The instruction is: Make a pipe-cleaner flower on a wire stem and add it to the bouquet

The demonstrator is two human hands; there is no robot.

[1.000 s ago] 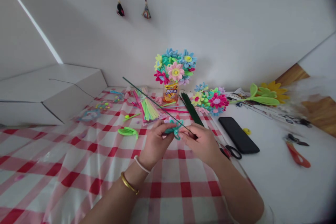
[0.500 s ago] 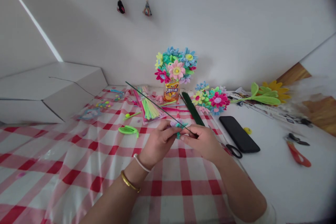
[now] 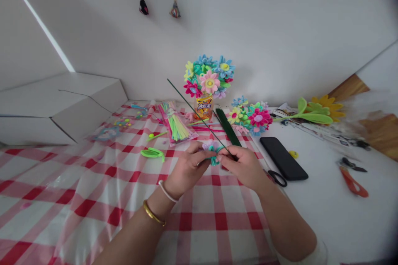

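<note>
Between my hands, above the checked cloth, is a small fuzzy pipe-cleaner flower in lilac and teal. My left hand is closed, pinching the flower from the left side. My right hand is closed around a thin dark green stem wire, which slants up and left past the flower. The right thumb and fingertips also meet the teal part. Fingers hide where wire and flower come together, so I cannot tell whether they are joined.
Behind stand a bouquet in an orange drink container, a bag of pipe cleaners and green stem wires. To the right lie more flowers, a black phone, scissors and orange-handled pliers. Green loops lie left.
The stem wire's upper end has swung right and now leans more steeply. My right hand has shifted slightly, and more of the teal part shows between the fingers.
</note>
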